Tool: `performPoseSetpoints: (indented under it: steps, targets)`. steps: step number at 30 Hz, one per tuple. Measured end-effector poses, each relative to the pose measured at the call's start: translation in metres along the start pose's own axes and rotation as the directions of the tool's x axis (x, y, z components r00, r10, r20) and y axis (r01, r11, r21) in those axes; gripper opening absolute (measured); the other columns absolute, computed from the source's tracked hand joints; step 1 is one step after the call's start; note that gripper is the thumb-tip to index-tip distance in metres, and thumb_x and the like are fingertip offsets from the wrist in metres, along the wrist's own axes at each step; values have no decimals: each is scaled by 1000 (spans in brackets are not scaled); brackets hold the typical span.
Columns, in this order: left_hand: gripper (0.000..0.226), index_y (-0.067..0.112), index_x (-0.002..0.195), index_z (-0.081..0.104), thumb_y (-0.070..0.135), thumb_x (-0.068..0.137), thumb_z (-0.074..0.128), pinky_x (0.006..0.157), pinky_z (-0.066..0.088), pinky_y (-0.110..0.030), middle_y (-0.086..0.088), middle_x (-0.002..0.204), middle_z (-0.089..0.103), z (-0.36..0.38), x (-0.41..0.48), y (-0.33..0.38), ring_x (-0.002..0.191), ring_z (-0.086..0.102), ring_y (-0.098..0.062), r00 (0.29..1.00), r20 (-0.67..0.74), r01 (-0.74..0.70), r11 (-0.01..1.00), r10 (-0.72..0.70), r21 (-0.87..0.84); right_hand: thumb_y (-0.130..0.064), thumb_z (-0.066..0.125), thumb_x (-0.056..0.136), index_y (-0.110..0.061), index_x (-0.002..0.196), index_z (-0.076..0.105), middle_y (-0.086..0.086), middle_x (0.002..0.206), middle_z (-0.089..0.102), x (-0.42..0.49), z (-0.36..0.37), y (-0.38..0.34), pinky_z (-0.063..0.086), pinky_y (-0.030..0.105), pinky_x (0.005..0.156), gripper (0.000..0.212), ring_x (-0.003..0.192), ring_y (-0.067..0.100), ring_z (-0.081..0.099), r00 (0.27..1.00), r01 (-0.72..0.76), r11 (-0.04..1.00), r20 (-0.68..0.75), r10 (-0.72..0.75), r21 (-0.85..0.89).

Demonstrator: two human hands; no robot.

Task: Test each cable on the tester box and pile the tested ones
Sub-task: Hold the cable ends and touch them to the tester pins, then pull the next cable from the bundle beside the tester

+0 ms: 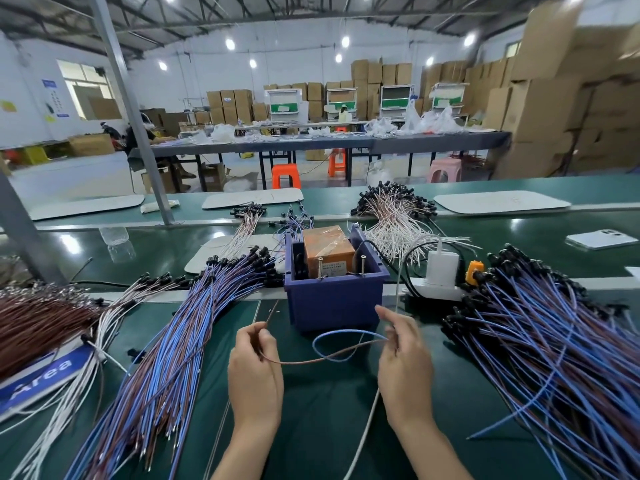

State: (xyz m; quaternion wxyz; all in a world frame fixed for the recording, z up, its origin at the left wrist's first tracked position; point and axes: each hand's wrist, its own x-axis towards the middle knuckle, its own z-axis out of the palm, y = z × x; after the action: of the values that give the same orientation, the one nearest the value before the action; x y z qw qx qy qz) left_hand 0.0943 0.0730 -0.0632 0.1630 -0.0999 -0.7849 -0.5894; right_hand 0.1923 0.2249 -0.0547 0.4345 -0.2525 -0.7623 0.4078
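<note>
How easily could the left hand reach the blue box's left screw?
Probably yes. The left hand, pinching the brown wire, is close to the blue box; nothing stands between it and the left screw.

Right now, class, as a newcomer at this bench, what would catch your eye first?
Probably the blue tester box at centre. Before it, the left hand and right hand pinch one thin cable. A big left pile and right pile of cables flank it.

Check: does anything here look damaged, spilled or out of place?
Nothing spilled or damaged. One oddity: two bare metal screws stand up at the front of the blue plastic bin holding the orange taped tester box; looks improvised.
</note>
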Motion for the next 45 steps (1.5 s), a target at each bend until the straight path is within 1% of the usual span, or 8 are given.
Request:
performPoseSetpoints:
  steps: [9, 13, 18, 24, 30, 34, 39, 45]
  targets:
    - [57, 8, 138, 53, -16, 88, 44, 102, 38, -41, -11, 128, 55, -22, -19, 6, 114, 41, -23, 989, 105, 72, 959, -105, 274, -3, 46, 100, -27, 107, 68, -9, 106, 59, -9, -9, 1, 51, 30, 62, 34, 75, 5, 58, 993, -29, 999, -112, 24, -43]
    - [33, 14, 128, 62, 8, 97, 53, 84, 46, -41, 0, 111, 54, -35, -32, 35, 102, 42, -16, 978, 71, -210, 949, 198, 237, -4, 49, 100, -25, 107, 69, -9, 103, 57, -12, -17, -6, 48, 31, 53, 29, 61, 8, 55, 990, 74, 982, -103, -93, -172]
    - [31, 20, 116, 71, 39, 103, 51, 68, 53, -31, 10, 90, 57, -32, -41, 88, 86, 57, -13, 715, 368, -691, 682, 595, 240, -3, 61, 91, -24, 102, 70, -3, 103, 61, 4, -41, -41, 49, 33, 46, 25, 54, 17, 57, 929, 346, 838, 30, -369, -422]
    - [25, 26, 100, 70, 39, 104, 49, 48, 51, -37, 8, 86, 60, -26, -33, 148, 71, 65, -17, 563, 450, -826, 497, 694, 266, -5, 65, 79, -22, 105, 70, 0, 102, 65, 45, -75, -96, 41, 35, 79, 31, 80, 22, 67, 759, 609, 597, 166, -630, -523]
    - [25, 29, 103, 69, 44, 103, 49, 63, 50, -33, 12, 85, 69, -19, -23, 198, 72, 63, -10, 748, 289, -597, 796, 598, -100, -32, 54, 101, -30, 155, 20, -2, 147, 44, 63, -115, -120, 40, 41, 110, 64, 133, 15, 43, 917, 322, 938, -204, -342, -128]
    - [22, 33, 99, 68, 40, 104, 48, 53, 49, -26, 14, 80, 68, -11, -19, 230, 60, 61, -8, 818, 317, -344, 850, 480, -399, -55, 34, 103, -34, 142, 50, -17, 122, 65, 54, -134, -121, 45, 16, 83, 46, 102, -7, 59, 961, 251, 968, 113, -251, 16]
    - [26, 24, 98, 67, 29, 108, 44, 49, 48, -20, 15, 73, 67, 11, -14, 247, 58, 58, -6, 883, 330, -118, 838, 334, -532, -53, 33, 100, -20, 106, 70, -15, 66, 63, 41, -158, -100, 48, 26, 58, 50, 57, 5, 57, 932, 302, 953, 224, -286, -37]
    - [29, 20, 93, 67, 26, 108, 43, 50, 45, -23, 6, 75, 64, 48, -25, 250, 55, 57, -7, 845, 507, 164, 821, 168, -546, -59, 38, 99, -40, 132, 54, -21, 119, 58, 34, -187, -65, 48, 26, 95, 41, 102, -10, 56, 987, 56, 997, 149, -65, 60]
